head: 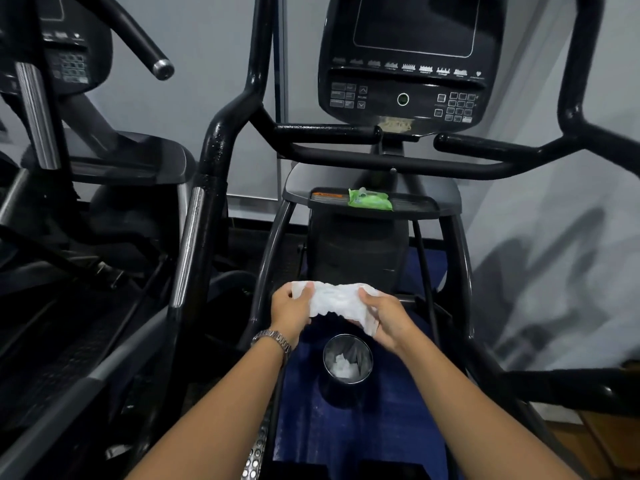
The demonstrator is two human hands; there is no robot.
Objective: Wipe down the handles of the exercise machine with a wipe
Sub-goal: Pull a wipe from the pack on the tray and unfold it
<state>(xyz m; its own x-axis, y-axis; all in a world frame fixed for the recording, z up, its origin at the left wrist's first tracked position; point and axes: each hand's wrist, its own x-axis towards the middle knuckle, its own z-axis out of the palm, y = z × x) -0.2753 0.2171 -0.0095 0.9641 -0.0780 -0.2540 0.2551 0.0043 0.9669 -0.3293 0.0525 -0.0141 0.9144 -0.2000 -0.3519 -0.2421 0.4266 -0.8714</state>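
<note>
A white wipe (337, 301) is stretched between both hands at the lower middle. My left hand (291, 310) pinches its left end and my right hand (384, 317) grips its right end. Both hands are well below the exercise machine's black handles: the left moving handle (216, 147), the right moving handle (575, 109), and the inner grips (325, 131) (485, 145) under the console (405, 60). The left handle looks wet and shiny.
A green wipes pack (369, 199) lies on the machine's tray (415, 204). A small metal bin (347, 358) holding used wipes stands on the blue floor below my hands. Another machine (69, 133) is close on the left. A wall is at the right.
</note>
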